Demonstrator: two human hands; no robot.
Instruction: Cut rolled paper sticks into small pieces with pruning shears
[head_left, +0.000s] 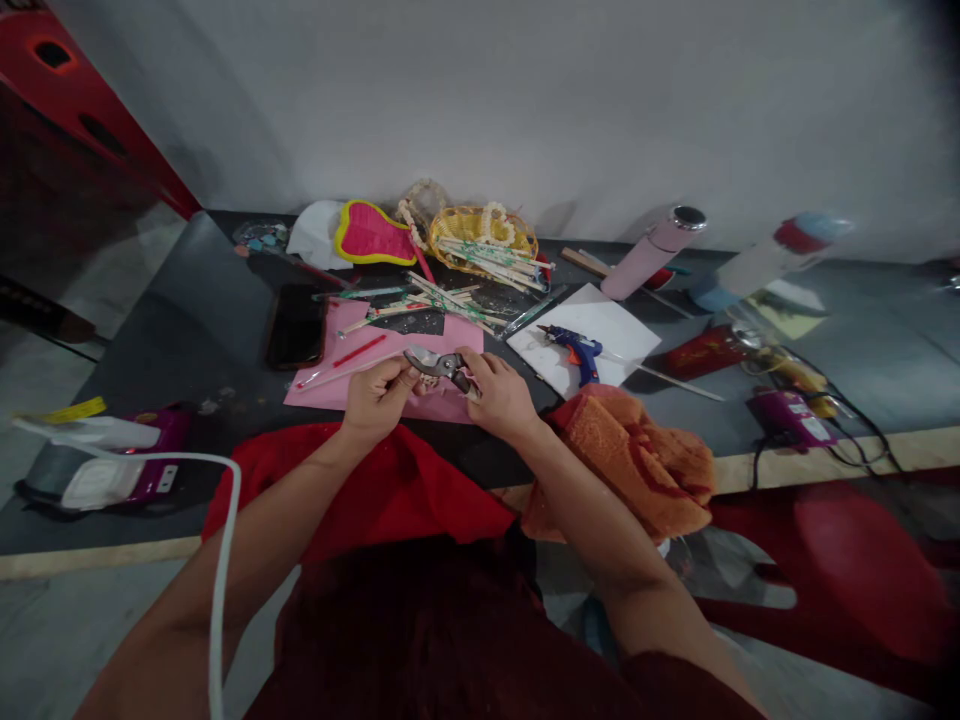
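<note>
Both hands are working low centre over the pink sheet point(352, 385). Left hand point(379, 395) is gripping the pliers point(435, 365) at the head end, fingers curled shut around it. Right hand point(499, 393) is clamping the handles, with a small pale piece, too small to identify, at its fingertips. Glue gun point(577, 350) is lying at 3 o'clock on a white board point(615, 325). Stick pile point(450, 300) is sitting at 12, phone point(296, 325) at 9, orange cloth point(637, 455) at 4.
</note>
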